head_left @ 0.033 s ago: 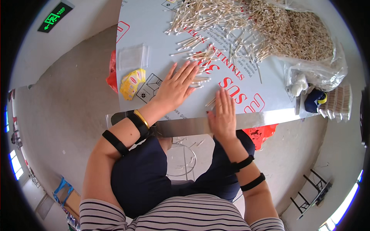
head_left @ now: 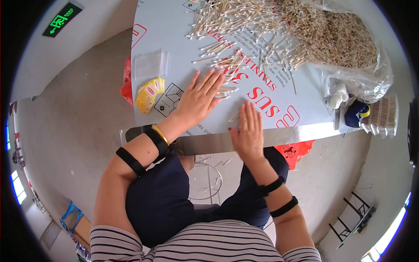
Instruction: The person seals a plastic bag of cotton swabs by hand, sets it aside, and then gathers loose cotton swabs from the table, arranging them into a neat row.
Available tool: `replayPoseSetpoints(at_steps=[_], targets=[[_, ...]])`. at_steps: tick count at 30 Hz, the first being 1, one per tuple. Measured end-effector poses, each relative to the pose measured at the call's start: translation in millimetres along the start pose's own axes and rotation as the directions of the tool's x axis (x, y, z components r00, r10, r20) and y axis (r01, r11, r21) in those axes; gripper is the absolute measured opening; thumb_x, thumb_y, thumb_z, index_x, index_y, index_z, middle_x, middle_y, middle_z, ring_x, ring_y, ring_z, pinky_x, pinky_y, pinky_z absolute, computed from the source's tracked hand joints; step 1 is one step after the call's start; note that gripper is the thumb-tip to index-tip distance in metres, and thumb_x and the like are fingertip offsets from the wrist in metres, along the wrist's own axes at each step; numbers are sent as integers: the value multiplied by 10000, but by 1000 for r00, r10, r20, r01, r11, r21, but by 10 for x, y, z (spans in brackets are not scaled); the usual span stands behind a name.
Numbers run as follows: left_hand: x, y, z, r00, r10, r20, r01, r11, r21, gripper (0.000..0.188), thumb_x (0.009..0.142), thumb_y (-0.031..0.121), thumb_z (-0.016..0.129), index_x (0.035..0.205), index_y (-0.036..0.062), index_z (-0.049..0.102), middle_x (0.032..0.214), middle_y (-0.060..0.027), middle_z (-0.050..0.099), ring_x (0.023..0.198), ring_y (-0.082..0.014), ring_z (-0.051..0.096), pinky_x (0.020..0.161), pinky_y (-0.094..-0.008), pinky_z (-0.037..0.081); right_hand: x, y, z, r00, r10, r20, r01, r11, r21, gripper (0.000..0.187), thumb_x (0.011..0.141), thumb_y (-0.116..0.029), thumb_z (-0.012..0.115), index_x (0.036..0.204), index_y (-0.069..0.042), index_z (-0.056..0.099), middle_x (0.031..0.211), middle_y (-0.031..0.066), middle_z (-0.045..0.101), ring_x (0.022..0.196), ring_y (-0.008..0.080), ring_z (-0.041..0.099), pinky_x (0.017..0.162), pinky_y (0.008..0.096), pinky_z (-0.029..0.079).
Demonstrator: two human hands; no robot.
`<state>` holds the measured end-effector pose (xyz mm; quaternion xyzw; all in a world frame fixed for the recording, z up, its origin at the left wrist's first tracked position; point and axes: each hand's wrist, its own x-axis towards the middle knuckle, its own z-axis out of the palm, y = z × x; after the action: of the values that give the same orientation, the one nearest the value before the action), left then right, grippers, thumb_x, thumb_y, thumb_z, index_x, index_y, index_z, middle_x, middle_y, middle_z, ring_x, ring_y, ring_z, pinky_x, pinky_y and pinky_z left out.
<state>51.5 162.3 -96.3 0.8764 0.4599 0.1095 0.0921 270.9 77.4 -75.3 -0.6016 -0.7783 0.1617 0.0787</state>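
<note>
My left hand lies palm down on the table, fingers stretched out. Its fingertips rest at the edge of a small group of cotton swabs. To the right, my right hand is flat over the table's front edge with straight fingers and the thumb out to the left. A thin swab stick shows beside its fingers; the rest of it is hidden. Beyond both hands lie more loose swabs and a large heap of them.
Clear plastic bags and yellow paper labels lie at the left. At the right are a big bag of swabs, a dark blue tape dispenser and packed swab bundles. A red bag hangs below the front edge.
My right hand has shifted slightly left, and the swab stick by its fingers has moved left along with it. My left hand has stayed in place.
</note>
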Motion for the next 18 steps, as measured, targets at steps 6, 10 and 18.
replayPoseSetpoints(at_steps=[6, 10, 18], targets=[[45, 118, 28, 991, -102, -84, 80, 969, -236, 617, 1051, 264, 463, 1589, 34, 265, 1649, -145, 273, 1537, -320, 229, 1250, -510, 150, 227, -537, 284, 998, 44, -46, -43, 999, 19, 879, 913, -322, 672, 1571, 50, 223, 1660, 213, 194, 1555, 327, 170, 1255, 483, 161], [-11, -17, -32, 979, -147, -144, 51, 851, -522, 637, 1038, 296, 504, 1564, 8, 291, 1631, -179, 290, 1525, -368, 240, 1244, -501, 190, 306, -504, 122, 979, 52, -195, -1, 967, 255, 736, 874, -131, 682, 1515, 28, 355, 1606, 222, 300, 1498, 361, 298, 1218, 481, 264], [-124, -102, -269, 999, 26, 26, -14, 923, -384, 957, 873, 320, 744, 1605, 65, 182, 1654, -146, 246, 1542, -331, 200, 1262, -498, 159, -41, -98, -212, 1000, 4, 2, -4, 977, 211, 334, 826, 2, 638, 1151, -76, 630, 1115, 113, 555, 1051, 308, 540, 898, 430, 444]])
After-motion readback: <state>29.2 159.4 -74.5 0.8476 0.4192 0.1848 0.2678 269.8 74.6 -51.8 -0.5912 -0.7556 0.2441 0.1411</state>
